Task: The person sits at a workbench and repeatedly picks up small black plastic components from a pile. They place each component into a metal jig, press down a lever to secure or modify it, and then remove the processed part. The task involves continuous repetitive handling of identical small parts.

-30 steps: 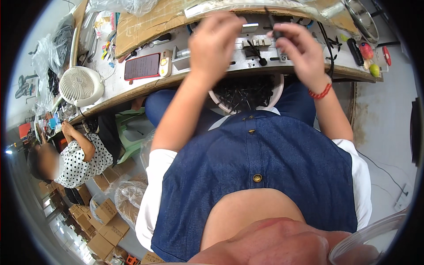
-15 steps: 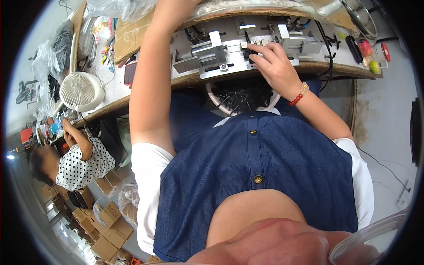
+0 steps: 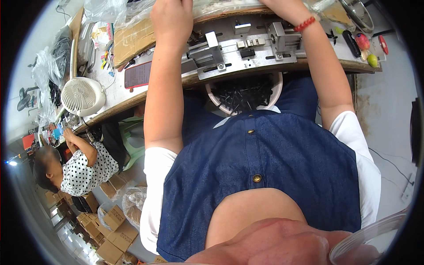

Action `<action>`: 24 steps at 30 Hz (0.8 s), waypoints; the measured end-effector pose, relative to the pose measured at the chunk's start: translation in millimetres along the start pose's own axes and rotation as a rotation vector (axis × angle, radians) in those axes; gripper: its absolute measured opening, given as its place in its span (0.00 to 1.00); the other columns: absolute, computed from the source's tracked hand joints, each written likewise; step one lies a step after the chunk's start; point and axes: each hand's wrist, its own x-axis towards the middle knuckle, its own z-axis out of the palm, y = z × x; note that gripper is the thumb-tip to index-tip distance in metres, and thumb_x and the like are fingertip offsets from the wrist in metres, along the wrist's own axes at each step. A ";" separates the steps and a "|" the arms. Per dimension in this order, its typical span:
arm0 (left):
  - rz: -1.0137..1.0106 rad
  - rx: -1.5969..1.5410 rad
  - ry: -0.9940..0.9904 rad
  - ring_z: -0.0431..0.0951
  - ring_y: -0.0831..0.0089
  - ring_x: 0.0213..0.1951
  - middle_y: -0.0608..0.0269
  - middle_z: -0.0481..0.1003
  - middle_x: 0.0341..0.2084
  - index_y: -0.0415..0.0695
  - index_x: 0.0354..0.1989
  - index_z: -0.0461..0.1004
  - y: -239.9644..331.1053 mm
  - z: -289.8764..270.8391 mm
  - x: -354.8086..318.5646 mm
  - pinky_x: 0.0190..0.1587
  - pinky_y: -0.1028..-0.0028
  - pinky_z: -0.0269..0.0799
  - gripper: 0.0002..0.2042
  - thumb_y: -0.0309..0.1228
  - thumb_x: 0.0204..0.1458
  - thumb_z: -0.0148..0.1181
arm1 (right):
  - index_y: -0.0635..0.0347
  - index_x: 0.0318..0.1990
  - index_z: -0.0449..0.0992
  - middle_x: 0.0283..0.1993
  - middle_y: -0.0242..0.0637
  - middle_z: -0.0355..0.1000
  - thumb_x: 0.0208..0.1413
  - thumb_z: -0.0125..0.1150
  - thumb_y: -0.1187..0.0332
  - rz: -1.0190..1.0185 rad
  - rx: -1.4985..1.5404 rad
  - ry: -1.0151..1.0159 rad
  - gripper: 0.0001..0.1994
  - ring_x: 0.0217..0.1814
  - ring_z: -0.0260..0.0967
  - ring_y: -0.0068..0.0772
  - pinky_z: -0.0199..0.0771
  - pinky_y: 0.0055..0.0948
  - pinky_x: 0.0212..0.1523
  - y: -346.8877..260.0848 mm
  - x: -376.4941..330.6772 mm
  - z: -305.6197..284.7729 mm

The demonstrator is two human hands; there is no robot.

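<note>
Both my hands reach past the metal jig to the far side of the bench. My left hand (image 3: pixel 171 20) is beside the cardboard sheet, its fingers cut off by the upper edge. My right hand (image 3: pixel 287 8), above a red bead bracelet (image 3: pixel 304 24), also runs out of view, so its fingers are hidden. What either hand touches cannot be seen. Between my forearms stands the metal jig (image 3: pixel 234 66), with a clamp block on each side. Small notched metal blocks (image 3: pixel 251 43) sit at its middle, with a black block (image 3: pixel 247 53) in front of them.
A pale tub (image 3: pixel 277 90) of thin black parts sits at my lap below the bench edge. To the left lie a red-edged phone (image 3: pixel 138 75), the cardboard sheet (image 3: pixel 134 42) and a white fan (image 3: pixel 82 91). Fruit (image 3: pixel 372 60) lies at right. A person in a dotted shirt (image 3: pixel 90 170) works at left.
My right hand has left the middle of the jig and moved up to the far side. The slim black piece that stood at its fingers no longer shows there. My left arm has shifted slightly right.
</note>
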 end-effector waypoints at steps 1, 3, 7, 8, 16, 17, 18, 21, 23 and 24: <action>-0.071 -0.122 0.031 0.79 0.55 0.36 0.51 0.79 0.38 0.41 0.46 0.78 0.9 -3.1 -6.3 0.41 0.63 0.75 0.08 0.26 0.60 0.61 | 0.62 0.45 0.79 0.44 0.45 0.72 0.58 0.65 0.69 -0.034 -0.014 -0.006 0.10 0.46 0.73 0.50 0.74 0.41 0.48 7.8 7.4 4.6; -0.325 -0.304 0.044 0.79 0.49 0.39 0.50 0.79 0.39 0.42 0.47 0.79 37.4 -10.7 -18.1 0.45 0.60 0.75 0.10 0.24 0.58 0.60 | 0.62 0.43 0.79 0.44 0.44 0.72 0.59 0.65 0.68 -0.073 -0.065 -0.023 0.09 0.46 0.73 0.50 0.74 0.41 0.48 25.1 9.6 8.4; 0.229 -0.112 -0.076 0.82 0.66 0.32 0.58 0.82 0.37 0.45 0.45 0.82 38.1 4.6 -90.4 0.33 0.68 0.79 0.10 0.24 0.55 0.67 | 0.64 0.42 0.78 0.41 0.41 0.73 0.64 0.61 0.68 0.076 0.120 0.090 0.08 0.43 0.74 0.41 0.73 0.35 0.44 20.1 4.0 1.5; 0.186 -0.137 -0.142 0.80 0.72 0.33 0.61 0.80 0.37 0.46 0.47 0.84 42.3 13.8 -113.8 0.35 0.74 0.77 0.12 0.21 0.55 0.67 | 0.64 0.43 0.78 0.40 0.40 0.73 0.65 0.61 0.68 0.069 0.176 0.173 0.08 0.42 0.74 0.39 0.73 0.33 0.43 16.6 0.6 -0.1; 0.075 -0.063 -0.247 0.84 0.63 0.36 0.61 0.77 0.49 0.47 0.48 0.81 36.3 54.5 -156.1 0.37 0.66 0.81 0.11 0.28 0.57 0.67 | 0.63 0.48 0.79 0.38 0.27 0.76 0.68 0.60 0.70 0.158 0.559 0.355 0.07 0.33 0.70 0.16 0.70 0.20 0.35 -9.8 -27.9 -12.5; 0.108 -0.054 -0.236 0.84 0.61 0.37 0.62 0.78 0.51 0.47 0.49 0.81 33.8 57.7 -156.4 0.38 0.66 0.82 0.11 0.29 0.58 0.67 | 0.64 0.48 0.79 0.38 0.27 0.76 0.67 0.61 0.72 0.174 0.575 0.356 0.07 0.34 0.70 0.16 0.70 0.20 0.36 -14.8 -30.5 -14.6; 0.140 -0.046 -0.224 0.85 0.60 0.39 0.62 0.79 0.52 0.47 0.49 0.81 32.6 59.3 -156.8 0.39 0.65 0.83 0.11 0.29 0.58 0.66 | 0.64 0.49 0.79 0.39 0.27 0.76 0.67 0.62 0.73 0.190 0.590 0.357 0.08 0.35 0.70 0.16 0.71 0.20 0.36 -19.3 -32.9 -16.4; 0.054 -0.027 -0.267 0.85 0.58 0.43 0.62 0.79 0.55 0.47 0.52 0.80 37.3 57.1 -159.4 0.42 0.65 0.83 0.13 0.30 0.58 0.66 | 0.64 0.52 0.79 0.42 0.27 0.77 0.65 0.63 0.75 0.160 0.707 0.381 0.10 0.38 0.72 0.15 0.71 0.19 0.38 -24.9 -43.7 -12.9; 0.060 -0.007 -0.256 0.85 0.58 0.43 0.62 0.79 0.55 0.47 0.54 0.80 39.5 56.7 -158.5 0.42 0.65 0.84 0.14 0.30 0.59 0.65 | 0.64 0.53 0.79 0.43 0.27 0.76 0.65 0.62 0.76 0.216 0.773 0.326 0.10 0.40 0.72 0.15 0.71 0.18 0.40 -29.8 -53.9 -17.4; 0.062 0.005 -0.251 0.85 0.58 0.43 0.62 0.79 0.56 0.47 0.55 0.80 40.3 55.7 -158.3 0.42 0.65 0.84 0.15 0.30 0.59 0.65 | 0.64 0.53 0.78 0.44 0.27 0.76 0.65 0.62 0.77 0.243 0.807 0.297 0.11 0.41 0.72 0.15 0.71 0.18 0.41 -33.1 -59.0 -17.9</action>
